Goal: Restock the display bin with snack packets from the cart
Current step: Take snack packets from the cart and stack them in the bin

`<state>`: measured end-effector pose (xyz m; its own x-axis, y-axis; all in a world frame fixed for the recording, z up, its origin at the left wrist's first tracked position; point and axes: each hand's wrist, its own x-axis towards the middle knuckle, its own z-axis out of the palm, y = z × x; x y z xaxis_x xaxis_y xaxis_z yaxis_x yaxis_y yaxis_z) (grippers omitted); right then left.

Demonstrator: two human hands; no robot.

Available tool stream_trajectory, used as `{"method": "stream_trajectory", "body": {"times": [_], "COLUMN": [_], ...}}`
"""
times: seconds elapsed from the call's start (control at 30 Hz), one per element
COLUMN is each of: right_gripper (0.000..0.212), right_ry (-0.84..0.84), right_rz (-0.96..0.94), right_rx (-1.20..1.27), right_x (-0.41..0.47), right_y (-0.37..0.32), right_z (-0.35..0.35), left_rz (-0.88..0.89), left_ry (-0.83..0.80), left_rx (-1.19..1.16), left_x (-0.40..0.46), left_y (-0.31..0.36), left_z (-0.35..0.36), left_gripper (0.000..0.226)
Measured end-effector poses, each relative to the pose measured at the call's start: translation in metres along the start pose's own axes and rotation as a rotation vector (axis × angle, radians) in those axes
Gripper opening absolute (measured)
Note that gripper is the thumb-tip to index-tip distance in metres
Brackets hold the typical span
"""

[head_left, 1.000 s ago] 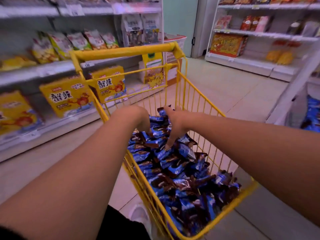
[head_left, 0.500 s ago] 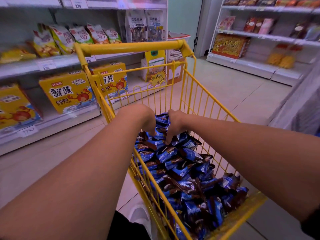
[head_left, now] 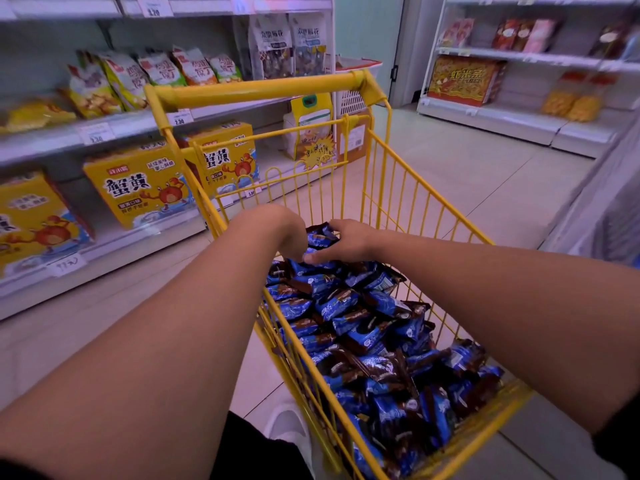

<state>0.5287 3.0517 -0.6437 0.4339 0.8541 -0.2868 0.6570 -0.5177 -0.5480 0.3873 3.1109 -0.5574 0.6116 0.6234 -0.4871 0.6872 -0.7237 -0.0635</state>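
1. The yellow cart (head_left: 377, 157) is standing in the aisle as the landmark, its handle at the end away from the person, so both arms are reaching in over the near end.
2. Shelves of boxed and bagged snacks (head_left: 135, 188) are running along the left of the cart; the display bin is not clearly showing here.
3. The blue snack packets (head_left: 374, 344) are lying heaped loose across the cart's floor, so they are having to be gathered by the handful.
4. The right hand (head_left: 346, 242) is lying over the packets at the cart's far end, fingers curling onto a small bunch, seemingly gathering it.
5. The left hand (head_left: 287, 233) is dipping in just beside it, fingers hidden behind the wrist, so I cannot tell its grip.
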Motion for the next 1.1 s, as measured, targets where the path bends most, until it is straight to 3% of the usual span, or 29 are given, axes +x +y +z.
{"method": "stream_trajectory", "body": {"times": [0.17,0.33,0.47,0.53,0.57,0.63,0.73,0.83,0.93,1.1], "right_gripper": [0.101,0.059,0.042,0.04,0.039,0.039,0.039,0.051,0.072,0.067], "right_ry": [0.007,0.03,0.187,0.263,0.271,0.283,0.316,0.271,0.092,0.02], "right_rz": [0.021,0.077,-0.002,-0.079,-0.125,-0.231,-0.318,-0.223,-0.069,0.029], "right_rx": [0.06,0.059,-0.018,0.007,0.011,-0.052,-0.013,0.183,0.459,0.756], "right_x": [0.005,0.006,-0.022,-0.05,-0.068,-0.107,-0.158,-0.185,-0.2,-0.212], "right_y": [-0.01,-0.02,-0.026,-0.026,-0.026,-0.023,-0.016,-0.002,0.009,0.012], "right_z": [0.002,0.001,-0.016,-0.031,-0.036,-0.041,-0.036,-0.031,-0.026,-0.049], "left_rz": [0.057,0.049,0.005,-0.028,-0.028,0.041,0.163,0.185,0.189,0.368], "left_ry": [-0.042,-0.008,0.159,0.22,0.148,-0.158,-0.474,-0.503,-0.475,-0.432], "left_rx": [-0.042,-0.231,-0.605,-0.87,-0.966,-1.061,-1.008,-1.027,-1.032,-1.058], "left_x": [0.005,0.009,0.005,-0.008,-0.016,-0.031,-0.044,-0.048,-0.049,-0.056], "left_y": [0.001,-0.005,-0.005,-0.003,-0.001,0.009,0.027,0.037,0.041,0.031], "left_z": [0.0,0.0,-0.009,-0.014,-0.015,-0.014,-0.008,-0.001,0.01,0.005], "left_gripper": [0.042,0.037,0.03,0.047,0.058,0.075,0.069,0.052,0.033,0.036]}}
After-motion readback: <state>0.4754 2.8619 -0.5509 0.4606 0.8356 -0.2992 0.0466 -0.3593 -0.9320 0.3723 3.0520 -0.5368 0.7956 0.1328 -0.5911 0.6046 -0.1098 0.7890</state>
